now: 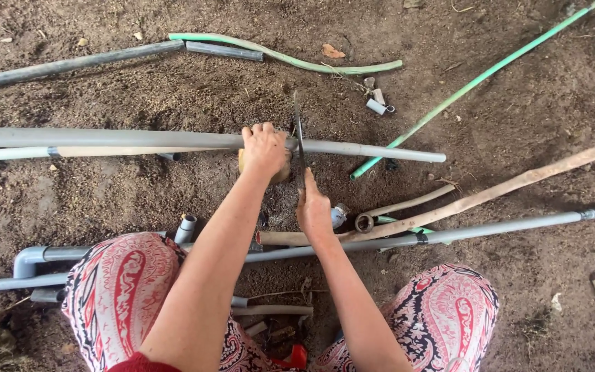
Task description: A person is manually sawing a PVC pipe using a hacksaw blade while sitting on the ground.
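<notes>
Gripping smooth grey plastic pipe (pixel 139 138), thin saw blade (pixel 298 138).

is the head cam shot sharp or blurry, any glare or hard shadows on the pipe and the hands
Head view: even, soft daylight, no glare on the grey pipe, only faint shadows under it on the soil. The left hand on the pipe and the right hand at the saw blade look reasonably sharp. Straight pipes bow slightly toward the frame edges, so there is mild wide-angle distortion.

Bare brown dirt floor (pixel 139 193)
</notes>
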